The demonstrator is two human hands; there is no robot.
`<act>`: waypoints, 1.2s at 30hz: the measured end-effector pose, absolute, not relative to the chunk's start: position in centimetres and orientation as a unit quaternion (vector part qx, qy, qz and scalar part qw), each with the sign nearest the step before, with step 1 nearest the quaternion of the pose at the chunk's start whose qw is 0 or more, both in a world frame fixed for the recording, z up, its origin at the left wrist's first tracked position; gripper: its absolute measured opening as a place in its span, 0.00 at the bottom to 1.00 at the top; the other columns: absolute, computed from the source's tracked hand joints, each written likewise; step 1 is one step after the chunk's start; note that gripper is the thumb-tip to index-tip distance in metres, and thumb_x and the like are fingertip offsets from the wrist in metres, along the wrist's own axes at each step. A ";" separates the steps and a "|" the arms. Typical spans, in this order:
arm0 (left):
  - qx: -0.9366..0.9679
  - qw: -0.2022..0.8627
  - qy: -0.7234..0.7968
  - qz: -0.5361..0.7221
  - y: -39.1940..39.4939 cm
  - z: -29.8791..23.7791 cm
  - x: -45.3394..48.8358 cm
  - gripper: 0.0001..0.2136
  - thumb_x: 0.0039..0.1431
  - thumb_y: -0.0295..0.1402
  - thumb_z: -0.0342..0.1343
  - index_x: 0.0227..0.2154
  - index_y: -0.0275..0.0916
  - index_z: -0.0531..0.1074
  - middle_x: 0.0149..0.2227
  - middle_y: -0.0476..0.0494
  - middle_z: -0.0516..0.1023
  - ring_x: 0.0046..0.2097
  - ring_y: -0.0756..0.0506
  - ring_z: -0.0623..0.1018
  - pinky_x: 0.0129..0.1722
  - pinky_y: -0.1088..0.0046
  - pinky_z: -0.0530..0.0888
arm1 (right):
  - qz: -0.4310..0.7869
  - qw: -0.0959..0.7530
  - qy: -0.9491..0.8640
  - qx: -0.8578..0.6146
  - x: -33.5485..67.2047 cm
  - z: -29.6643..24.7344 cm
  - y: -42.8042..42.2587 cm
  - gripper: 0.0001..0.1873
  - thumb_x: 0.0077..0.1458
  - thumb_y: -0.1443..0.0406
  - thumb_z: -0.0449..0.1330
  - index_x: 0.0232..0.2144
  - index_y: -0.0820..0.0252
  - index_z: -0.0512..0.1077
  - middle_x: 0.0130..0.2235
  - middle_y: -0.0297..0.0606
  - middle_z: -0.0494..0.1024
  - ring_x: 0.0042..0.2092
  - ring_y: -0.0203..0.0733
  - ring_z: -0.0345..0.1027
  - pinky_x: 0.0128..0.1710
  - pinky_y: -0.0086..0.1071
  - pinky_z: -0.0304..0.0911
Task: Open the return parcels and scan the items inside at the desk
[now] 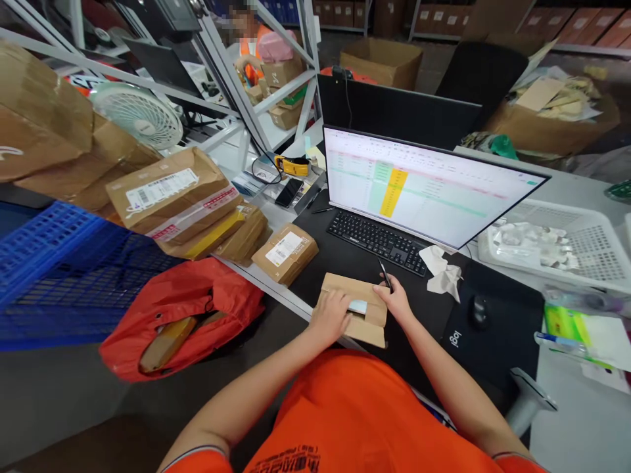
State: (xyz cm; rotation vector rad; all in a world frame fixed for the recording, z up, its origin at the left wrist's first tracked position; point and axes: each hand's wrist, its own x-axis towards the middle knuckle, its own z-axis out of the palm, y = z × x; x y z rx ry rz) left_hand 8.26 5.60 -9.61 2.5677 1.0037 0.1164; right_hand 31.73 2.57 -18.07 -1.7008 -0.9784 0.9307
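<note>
A small brown cardboard box [367, 334] lies at the front edge of the desk, its flaps partly opened. Something pale and flat [357, 307] shows through the opening. My left hand [331, 315] is closed over the left side of the box, fingers bent at the opening. In my right hand [396, 299], a thin black pen-like tool [385, 274] points up and away from me; whether it is a pen or a knife I cannot tell. The thumb of that hand rests on the box's right edge.
Left of the box sits a labelled parcel [286, 254], with larger stacked parcels [177, 197] beyond. A red bag [182, 315] hangs below. Ahead are a keyboard [377, 242] and monitor [424, 177]; crumpled paper [442, 270], a mouse [478, 311] and a scanner [532, 397] lie right.
</note>
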 end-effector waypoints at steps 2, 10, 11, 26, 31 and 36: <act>0.916 0.163 0.367 0.018 7.5 -8.3 10.4 0.30 0.55 0.34 0.64 0.60 0.40 0.62 0.66 0.33 0.61 0.66 0.34 0.61 0.61 0.52 0.64 | 0.371 0.471 -0.404 -0.691 31.6 -18.1 2.4 0.34 0.47 0.48 0.64 0.52 0.62 0.70 0.36 0.39 0.78 0.37 0.44 0.71 0.41 0.39 0.67; 0.958 0.106 0.226 -0.144 12.1 -8.4 14.0 0.25 0.57 0.41 0.64 0.54 0.35 0.69 0.50 0.31 0.77 0.50 0.35 0.79 0.47 0.61 0.75 | 0.282 0.482 -0.409 -0.722 34.0 -18.3 -1.1 0.28 0.59 0.47 0.52 0.49 0.62 0.75 0.45 0.49 0.80 0.44 0.49 0.74 0.47 0.45 0.69; 0.967 0.090 0.193 -0.140 12.1 -8.5 13.8 0.24 0.59 0.40 0.61 0.54 0.33 0.68 0.50 0.30 0.77 0.48 0.36 0.79 0.44 0.63 0.76 | 0.269 0.481 -0.411 -0.726 34.5 -18.2 -2.0 0.28 0.59 0.47 0.52 0.48 0.61 0.75 0.45 0.49 0.80 0.45 0.49 0.74 0.48 0.45 0.69; 0.993 -0.027 0.014 -0.110 9.3 -10.3 11.8 0.21 0.68 0.31 0.43 0.56 0.17 0.65 0.46 0.19 0.77 0.44 0.35 0.80 0.39 0.60 0.78 | 0.040 0.131 -0.761 -0.634 37.8 -12.4 -9.8 0.19 0.66 0.61 0.54 0.57 0.49 0.72 0.37 0.40 0.77 0.37 0.40 0.66 0.37 0.34 0.58; 0.989 -0.029 -0.009 -0.143 8.6 -9.9 10.7 0.23 0.68 0.31 0.43 0.57 0.16 0.64 0.50 0.17 0.76 0.47 0.34 0.80 0.39 0.60 0.79 | 0.060 0.080 -0.721 -0.685 40.1 -10.9 -9.2 0.18 0.66 0.60 0.53 0.55 0.50 0.74 0.33 0.39 0.75 0.35 0.40 0.65 0.35 0.35 0.55; 0.988 -0.019 0.012 -0.154 8.4 -9.4 10.0 0.23 0.68 0.32 0.43 0.57 0.16 0.65 0.51 0.17 0.76 0.48 0.34 0.80 0.39 0.60 0.79 | 0.086 0.106 -0.672 -0.728 41.6 -10.0 -10.1 0.22 0.69 0.57 0.46 0.57 0.51 0.72 0.31 0.39 0.75 0.33 0.38 0.67 0.32 0.33 0.56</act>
